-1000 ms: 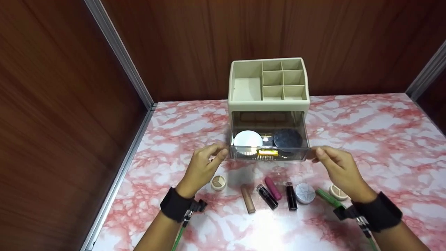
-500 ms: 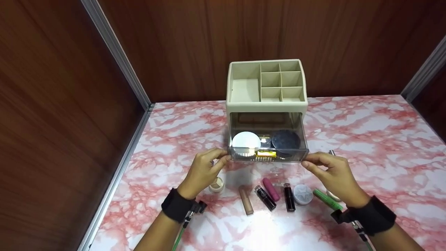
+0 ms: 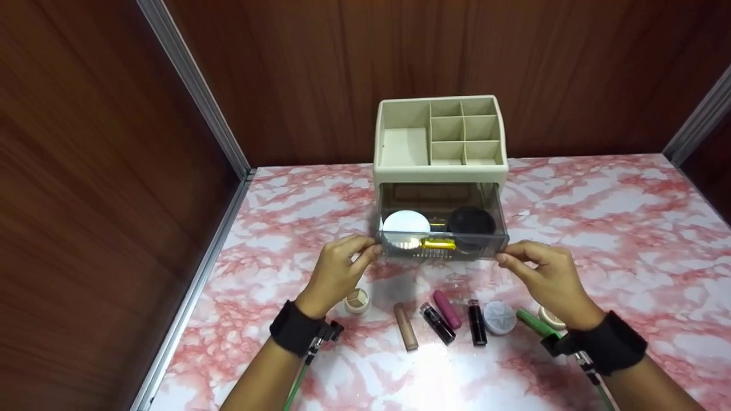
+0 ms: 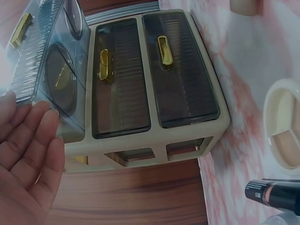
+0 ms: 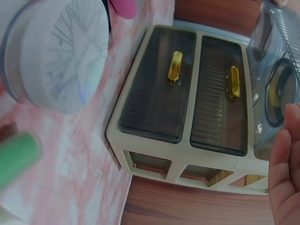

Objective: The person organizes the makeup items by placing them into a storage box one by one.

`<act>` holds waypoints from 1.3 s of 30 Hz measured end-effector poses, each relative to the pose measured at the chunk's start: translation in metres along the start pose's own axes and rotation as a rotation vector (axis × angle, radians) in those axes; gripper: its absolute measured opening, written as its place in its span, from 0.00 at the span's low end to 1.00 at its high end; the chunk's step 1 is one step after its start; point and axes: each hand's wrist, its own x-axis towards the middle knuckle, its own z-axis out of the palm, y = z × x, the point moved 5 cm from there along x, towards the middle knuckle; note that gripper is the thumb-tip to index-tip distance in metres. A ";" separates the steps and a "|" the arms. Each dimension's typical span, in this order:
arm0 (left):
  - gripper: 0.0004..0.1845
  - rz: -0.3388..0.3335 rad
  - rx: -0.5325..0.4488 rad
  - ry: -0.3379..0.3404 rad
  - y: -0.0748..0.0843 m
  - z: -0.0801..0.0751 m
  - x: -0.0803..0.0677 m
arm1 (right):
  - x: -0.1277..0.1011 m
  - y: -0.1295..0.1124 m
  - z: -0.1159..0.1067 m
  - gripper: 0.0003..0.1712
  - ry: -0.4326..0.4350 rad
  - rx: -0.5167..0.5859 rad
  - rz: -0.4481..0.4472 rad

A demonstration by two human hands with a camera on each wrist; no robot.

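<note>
Pink marble table sits by brown walls; the see-through drawer (image 3: 442,231) sticks out of the cream organizer (image 3: 440,140); left hand (image 3: 338,273) and right hand (image 3: 547,279) pinch its front corners; best to push both sides evenly; inside lie two round compacts (image 3: 406,225); eight makeup items (image 3: 438,322) lie in front.

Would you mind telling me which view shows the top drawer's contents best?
The head view: the open top drawer shows both round compacts from above. Both wrist views catch only its clear side, the compacts seen through it.
</note>
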 end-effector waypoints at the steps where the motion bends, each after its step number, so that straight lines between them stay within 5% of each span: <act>1: 0.08 0.000 0.005 -0.001 0.000 0.000 0.002 | 0.001 0.004 0.000 0.10 0.005 -0.006 0.007; 13: 0.12 -0.051 0.004 0.010 -0.012 0.007 0.020 | 0.018 0.035 0.000 0.01 -0.020 -0.074 0.097; 23: 0.11 -0.116 0.005 0.020 -0.027 0.012 0.031 | 0.031 0.046 0.006 0.03 -0.013 0.020 0.224; 39: 0.12 -0.168 0.143 0.040 -0.041 0.017 0.049 | 0.048 0.067 0.011 0.13 0.080 0.026 0.334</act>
